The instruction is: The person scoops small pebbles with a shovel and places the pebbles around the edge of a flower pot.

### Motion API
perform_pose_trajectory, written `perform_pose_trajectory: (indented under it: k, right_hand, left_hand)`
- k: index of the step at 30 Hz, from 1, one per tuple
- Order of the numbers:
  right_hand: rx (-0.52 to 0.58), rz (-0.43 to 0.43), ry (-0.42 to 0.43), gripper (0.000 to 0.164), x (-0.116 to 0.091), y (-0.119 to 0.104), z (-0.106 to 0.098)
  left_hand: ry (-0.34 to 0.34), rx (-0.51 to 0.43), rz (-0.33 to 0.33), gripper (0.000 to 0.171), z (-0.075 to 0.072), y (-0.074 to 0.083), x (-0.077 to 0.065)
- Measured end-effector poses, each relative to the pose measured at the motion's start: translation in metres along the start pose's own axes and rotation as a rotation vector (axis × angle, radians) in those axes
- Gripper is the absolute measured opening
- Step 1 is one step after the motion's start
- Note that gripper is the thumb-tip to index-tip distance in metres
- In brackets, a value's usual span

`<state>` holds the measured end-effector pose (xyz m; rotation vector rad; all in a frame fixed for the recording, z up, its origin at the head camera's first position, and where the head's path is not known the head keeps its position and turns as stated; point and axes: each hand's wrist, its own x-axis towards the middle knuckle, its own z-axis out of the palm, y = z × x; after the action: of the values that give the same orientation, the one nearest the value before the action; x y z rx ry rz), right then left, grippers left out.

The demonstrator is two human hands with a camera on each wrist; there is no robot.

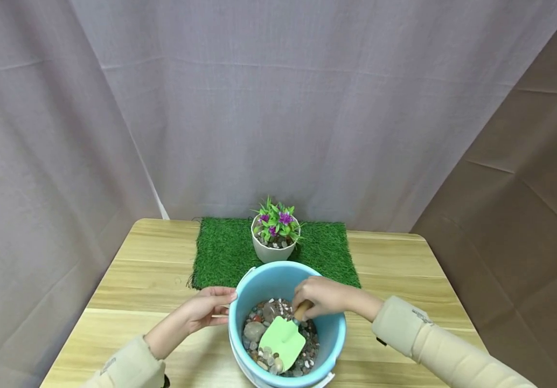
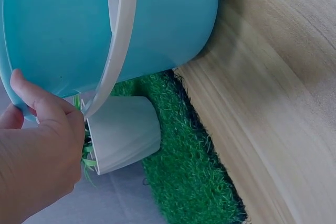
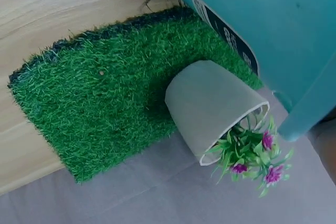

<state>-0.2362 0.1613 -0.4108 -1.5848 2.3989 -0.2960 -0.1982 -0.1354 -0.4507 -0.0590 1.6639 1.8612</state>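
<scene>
A light blue bucket [image 1: 278, 280] with a white handle [image 2: 122, 35] stands at the table's front, pebbles [image 1: 254, 331] covering its bottom. My left hand [image 1: 206, 310] holds the bucket's rim on the left side, thumb and fingers on it in the left wrist view. Reaching down inside, my right hand [image 1: 324, 296] grips the wooden handle of a small garden trowel [image 1: 285, 339]. Its light green blade lies tilted among the pebbles, with a few stones on its lower end. In the right wrist view the bucket wall hides this hand's grip and the trowel.
Behind the bucket, a white flowerpot [image 1: 274, 253] with purple flowers [image 1: 285, 218] and stones stands on a green artificial grass mat [image 1: 324, 248]. The wooden table [image 1: 395, 269] reaches back to a grey curtain [image 1: 278, 118]. Brown cloth [image 1: 526, 215] hangs at the right.
</scene>
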Motion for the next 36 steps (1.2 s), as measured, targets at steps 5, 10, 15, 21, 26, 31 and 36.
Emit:
perform_pose_trajectory:
  k: [5, 10, 15, 21, 26, 31, 36]
  right_hand:
    - [0.056, 0.042, -0.015, 0.016, -0.002, 0.001, -0.004]
    - [0.074, 0.051, -0.019, 0.017, -0.005, 0.002, -0.008]
    - [0.137, 0.048, 0.009, 0.021, -0.009, 0.004, -0.014]
    - [0.245, 0.031, 0.053, 0.019, -0.016, 0.011, -0.020]
    - [0.307, 0.038, 0.081, 0.019, -0.022, 0.017, -0.025]
    - [0.361, 0.052, 0.107, 0.018, -0.029, 0.024, -0.027]
    - [0.403, 0.072, 0.136, 0.021, -0.035, 0.028, -0.033]
  left_hand:
    - [0.002, -0.007, -0.005, 0.046, 0.001, 0.000, 0.000]
    - [-0.009, -0.017, -0.004, 0.043, 0.001, 0.000, -0.001]
    - [-0.012, -0.021, 0.001, 0.040, 0.001, 0.000, -0.001]
    - [-0.007, -0.017, 0.001, 0.038, 0.001, 0.000, 0.000]
    - [-0.001, -0.016, -0.002, 0.038, 0.001, 0.001, 0.000]
    - [0.005, -0.013, -0.002, 0.038, 0.001, 0.001, 0.000]
    - [0.005, -0.009, 0.001, 0.039, 0.001, 0.001, 0.000]
